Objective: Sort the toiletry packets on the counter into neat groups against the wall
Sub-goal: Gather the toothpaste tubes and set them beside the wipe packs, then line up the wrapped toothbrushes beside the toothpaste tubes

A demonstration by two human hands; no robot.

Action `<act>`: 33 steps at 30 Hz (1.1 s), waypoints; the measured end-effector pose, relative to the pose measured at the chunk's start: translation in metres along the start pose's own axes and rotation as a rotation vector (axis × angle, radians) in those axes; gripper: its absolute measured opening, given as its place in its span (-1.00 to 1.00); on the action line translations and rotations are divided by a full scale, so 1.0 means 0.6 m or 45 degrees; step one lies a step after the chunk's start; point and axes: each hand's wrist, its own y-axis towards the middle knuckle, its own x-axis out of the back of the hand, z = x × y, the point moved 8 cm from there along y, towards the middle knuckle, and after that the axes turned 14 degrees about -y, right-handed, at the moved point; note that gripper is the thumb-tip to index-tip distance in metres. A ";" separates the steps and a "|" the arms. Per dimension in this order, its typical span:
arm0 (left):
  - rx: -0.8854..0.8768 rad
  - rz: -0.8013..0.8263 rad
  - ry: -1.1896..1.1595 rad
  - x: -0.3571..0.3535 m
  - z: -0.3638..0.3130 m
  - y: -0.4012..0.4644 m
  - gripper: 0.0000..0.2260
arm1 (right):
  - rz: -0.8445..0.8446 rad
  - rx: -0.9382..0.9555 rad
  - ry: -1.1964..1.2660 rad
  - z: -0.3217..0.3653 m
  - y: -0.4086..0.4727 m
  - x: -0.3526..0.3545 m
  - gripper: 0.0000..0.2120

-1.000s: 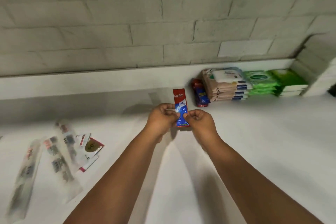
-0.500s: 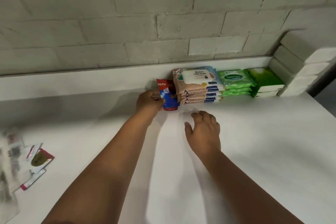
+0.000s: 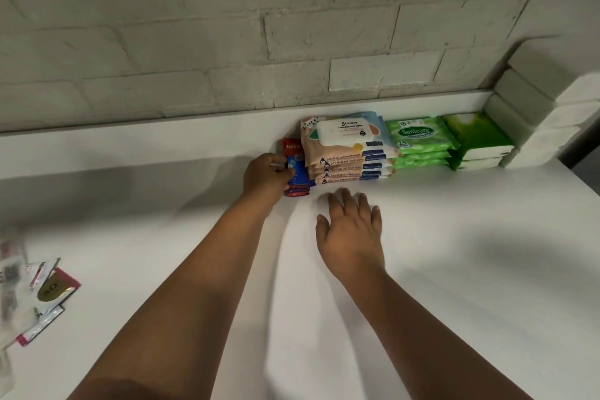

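Both hands have parted since a second ago: the left hand [image 3: 268, 176] now pinches the toothpaste packet [image 3: 293, 162] onto the red pile beside the stacked wipes [image 3: 349, 153] at the wall, while the right hand [image 3: 352, 229] hovers open over the surface [image 3: 454, 253], fingers spread.

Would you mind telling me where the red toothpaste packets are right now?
In the head view, the red toothpaste packets sit at the back of the counter, pressed against the left side of the baby wipes stack, with the left hand gripping them.
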 end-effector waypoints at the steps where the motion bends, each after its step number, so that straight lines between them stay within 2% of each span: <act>1: -0.006 0.000 0.002 -0.002 0.000 0.000 -0.79 | -0.004 -0.002 0.002 0.000 0.000 0.000 -0.47; 12: -0.025 -0.048 0.061 0.005 0.003 -0.005 -0.80 | 0.027 0.006 0.007 -0.002 -0.001 0.002 -0.51; 20: -0.011 -0.055 0.129 0.066 0.005 -0.055 -0.86 | 0.017 0.059 0.041 0.014 -0.009 0.013 -0.57; 25: -0.112 -0.073 0.212 0.138 0.006 -0.113 -0.87 | 0.021 0.176 0.107 0.082 -0.049 0.022 -0.60; 33: -0.231 -0.216 0.437 0.326 0.024 -0.201 -0.87 | -0.010 0.469 0.319 0.270 -0.119 0.032 -0.68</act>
